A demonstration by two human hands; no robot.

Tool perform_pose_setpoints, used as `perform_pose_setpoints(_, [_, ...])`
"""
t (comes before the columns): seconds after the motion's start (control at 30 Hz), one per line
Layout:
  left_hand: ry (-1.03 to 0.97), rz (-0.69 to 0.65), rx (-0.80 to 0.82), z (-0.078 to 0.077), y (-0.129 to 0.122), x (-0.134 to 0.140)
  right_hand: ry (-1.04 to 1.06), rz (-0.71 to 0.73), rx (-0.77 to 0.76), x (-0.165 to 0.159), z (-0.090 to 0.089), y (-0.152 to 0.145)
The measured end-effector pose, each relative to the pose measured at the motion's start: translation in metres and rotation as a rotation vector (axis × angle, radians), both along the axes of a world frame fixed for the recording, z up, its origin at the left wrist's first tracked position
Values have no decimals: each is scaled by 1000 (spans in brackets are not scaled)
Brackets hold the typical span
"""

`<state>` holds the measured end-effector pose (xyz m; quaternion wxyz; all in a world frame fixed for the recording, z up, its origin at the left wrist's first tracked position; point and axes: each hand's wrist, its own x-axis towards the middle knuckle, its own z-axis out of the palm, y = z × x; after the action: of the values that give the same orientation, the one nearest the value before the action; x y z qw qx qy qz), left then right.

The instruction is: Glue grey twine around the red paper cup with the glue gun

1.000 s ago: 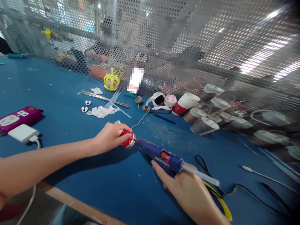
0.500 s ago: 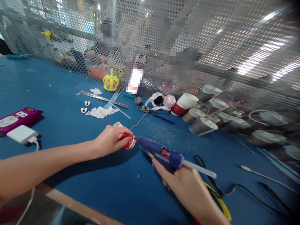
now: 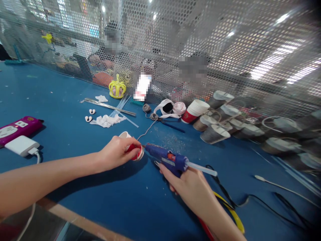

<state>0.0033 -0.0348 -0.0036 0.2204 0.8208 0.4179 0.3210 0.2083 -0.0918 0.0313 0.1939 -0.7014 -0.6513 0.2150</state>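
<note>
My left hand [image 3: 122,150] is closed around a red and white paper cup [image 3: 139,154], which lies on its side just above the blue table. Grey yarn [image 3: 147,129] runs from the cup back to a small grey ball. In my right hand [image 3: 187,185] is a blue glue gun [image 3: 165,157], with a clear glue stick [image 3: 202,168] poking out of its rear. The gun's nozzle points left and meets the cup's rim area by my left fingertips; whether it touches is too small to tell.
Yarn-wrapped cups [image 3: 215,134] and stacked paper cups [image 3: 195,110] stand at the back right. Behind lie a yellow crown [image 3: 117,87], glue sticks [image 3: 129,119] and crumpled white tissue [image 3: 107,120]. A purple power strip [image 3: 22,129] sits left; a black cord [image 3: 260,201] trails right.
The glue gun and my right hand have shifted slightly left, the gun's rear swinging a little. My left hand keeps its hold on the cup. The whole view has moved slightly.
</note>
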Motion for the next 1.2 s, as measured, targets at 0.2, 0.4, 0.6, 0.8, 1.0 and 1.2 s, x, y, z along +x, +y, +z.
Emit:
perform_pose_setpoints(0.2, [-37,-22,-4,0,0,0,-21,-22,-8,0,1,-4])
perform_pose_setpoints(0.4, [-94,-26,-61,1,2,1,-31,4,-13,2,3,-12])
perform_pose_setpoints(0.6, [-89,41,-121,7,5,2,-25,39,5,3,6,-16])
perform_pose_setpoints(0.8, [-163,84,-163,3,6,1,199,-158,-23,5,22,-13])
perform_pose_setpoints(1.0, [-226,-28,65,4,-2,-1,377,-310,164,39,27,27])
perform_pose_setpoints(1.2, [-123,-167,430,4,-9,-3,208,-225,6,58,-4,68])
